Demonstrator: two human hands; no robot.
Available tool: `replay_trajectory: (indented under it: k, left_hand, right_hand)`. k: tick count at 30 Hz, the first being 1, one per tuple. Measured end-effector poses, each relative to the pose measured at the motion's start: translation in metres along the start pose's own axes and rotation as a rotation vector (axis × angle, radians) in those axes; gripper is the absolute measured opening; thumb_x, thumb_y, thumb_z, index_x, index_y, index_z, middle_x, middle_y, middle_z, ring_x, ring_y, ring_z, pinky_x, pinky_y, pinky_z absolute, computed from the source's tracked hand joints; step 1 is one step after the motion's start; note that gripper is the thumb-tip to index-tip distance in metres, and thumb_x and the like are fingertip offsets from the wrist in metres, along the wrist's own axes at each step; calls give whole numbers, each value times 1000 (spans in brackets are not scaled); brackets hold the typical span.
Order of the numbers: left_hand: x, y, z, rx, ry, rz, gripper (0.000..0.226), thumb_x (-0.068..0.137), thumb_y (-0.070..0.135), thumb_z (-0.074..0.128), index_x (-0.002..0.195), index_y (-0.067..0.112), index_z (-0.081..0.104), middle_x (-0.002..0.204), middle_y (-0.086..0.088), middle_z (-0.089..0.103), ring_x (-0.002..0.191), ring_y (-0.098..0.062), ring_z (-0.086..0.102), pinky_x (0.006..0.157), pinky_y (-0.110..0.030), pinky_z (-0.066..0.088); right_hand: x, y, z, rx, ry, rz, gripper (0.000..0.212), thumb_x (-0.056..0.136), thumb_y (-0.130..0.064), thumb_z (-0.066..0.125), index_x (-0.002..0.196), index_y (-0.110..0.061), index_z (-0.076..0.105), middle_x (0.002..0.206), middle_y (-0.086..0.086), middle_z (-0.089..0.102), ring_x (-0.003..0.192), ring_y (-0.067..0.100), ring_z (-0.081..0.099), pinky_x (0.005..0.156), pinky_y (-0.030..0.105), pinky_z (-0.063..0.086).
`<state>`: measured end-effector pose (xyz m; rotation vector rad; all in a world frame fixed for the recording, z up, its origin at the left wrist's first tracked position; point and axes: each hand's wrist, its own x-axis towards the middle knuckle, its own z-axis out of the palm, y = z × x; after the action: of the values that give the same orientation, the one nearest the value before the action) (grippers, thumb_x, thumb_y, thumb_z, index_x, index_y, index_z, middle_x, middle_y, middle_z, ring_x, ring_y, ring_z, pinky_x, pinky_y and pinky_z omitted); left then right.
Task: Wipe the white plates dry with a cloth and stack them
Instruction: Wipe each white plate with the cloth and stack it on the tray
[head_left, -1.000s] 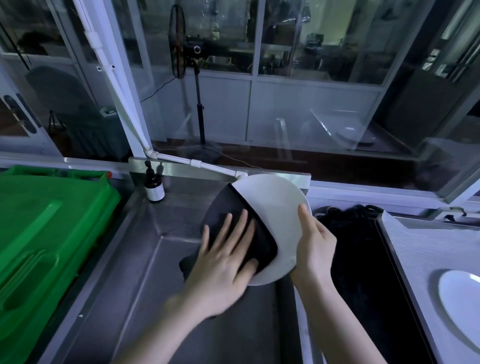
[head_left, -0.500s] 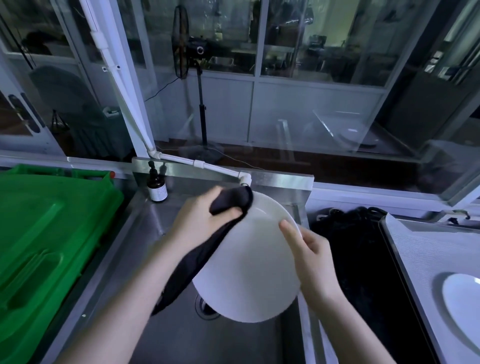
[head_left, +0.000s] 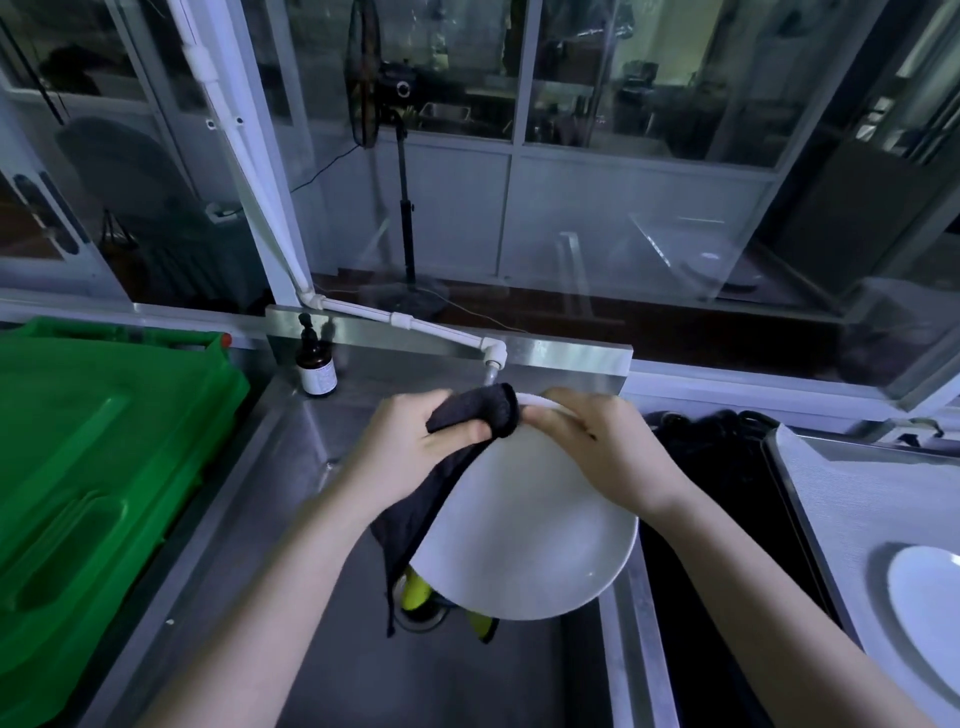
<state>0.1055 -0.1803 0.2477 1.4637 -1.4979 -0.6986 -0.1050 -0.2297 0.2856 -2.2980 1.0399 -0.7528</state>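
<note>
In the centre of the frame, a white plate (head_left: 524, 535), tilted and held above a steel sink (head_left: 291, 519). At its upper edge, a dark cloth (head_left: 485, 410), folded over the rim and hanging down along the left side of the plate toward the drain (head_left: 421, 621).

Gripped there by the left hand (head_left: 410, 447), thumb pressing the cloth from the front, the other fingers hidden behind it. Just to the right and touching the cloth, the right hand (head_left: 597, 447), curled over the upper right rim of the plate and holding it.

Under the lower left of the plate, partly hidden, a yellow thing (head_left: 415, 592); cannot tell what.

At the lower right edge of the frame, a second white plate (head_left: 924, 618), flat on a grey counter (head_left: 883, 493), cut off by the border and well apart from the held one. Between sink and counter, a black mass (head_left: 711, 447), too dark to make out.

On the left side, a big green plastic lid (head_left: 93, 467). At the upper left corner of the sink, a small brown bottle (head_left: 316, 366), upright, with a pale label.

From the upper left down to the middle, a white pipe (head_left: 415, 325), ending in a tap (head_left: 492, 358) just above the cloth. Behind the glass at the top, a standing fan (head_left: 365, 83).
</note>
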Motion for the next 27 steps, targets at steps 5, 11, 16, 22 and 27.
replay_trajectory:
  k: [5,11,16,22,27]
  left_hand:
    - [-30,-19,30,-354,490,-380,26,85,34,73,79,10,64,71,-2,69,69,-12,60,65,-32,45]
    - [-18,-23,2,-249,277,-327,63,65,53,74,81,-5,57,70,-9,63,67,-15,54,65,-33,40]
    - [3,-4,-7,71,-82,-110,66,61,62,70,70,-1,55,63,0,52,60,-10,45,59,-31,32]
    - [-13,-15,24,-465,599,-410,16,84,34,75,73,25,69,67,17,71,66,0,65,65,-21,51]
    - [-25,-24,48,-705,779,-676,20,84,38,75,82,20,67,83,2,70,81,-19,65,77,-35,51]
  right_hand:
    - [-14,20,12,523,394,374,52,96,-44,59,69,-3,43,65,0,41,62,15,39,60,31,31]
    - [-23,24,21,383,281,318,51,95,-47,60,63,-19,32,57,-12,32,55,7,30,52,26,26]
    - [-7,9,18,43,46,75,49,96,-39,59,62,-16,34,53,-8,30,52,8,30,49,22,26]
    - [-9,6,29,585,539,436,52,97,-40,59,69,2,45,62,-3,40,60,10,38,58,29,31]
    - [-25,-4,73,786,673,654,38,92,-51,54,81,-15,61,66,-7,58,60,4,53,61,31,42]
